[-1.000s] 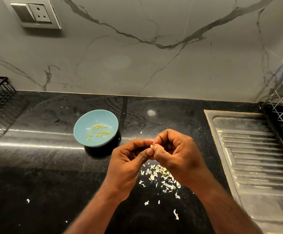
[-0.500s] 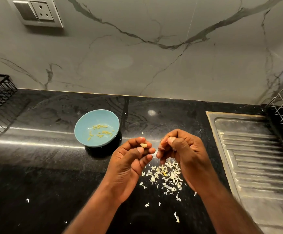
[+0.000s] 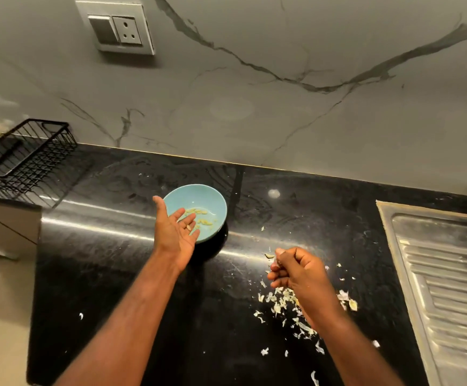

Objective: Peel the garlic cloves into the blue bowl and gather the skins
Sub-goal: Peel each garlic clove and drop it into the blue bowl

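Observation:
The blue bowl sits on the black counter with several peeled garlic cloves inside. My left hand is stretched out, palm up, over the bowl's near left rim, fingers straight, with a small peeled clove lying on the fingers. My right hand hovers above the counter to the right with its fingers curled. Whether it pinches a bit of skin I cannot tell. A pile of pale garlic skins lies scattered under and around the right hand.
A steel sink drainboard fills the right side. A black wire rack stands at the back left by the marble wall. Stray skin bits dot the counter, whose left edge drops off.
The hands have parted. My left hand moved left and forward to the bowl and opened palm up with the clove. My right hand stayed over the skins, fingers curled.

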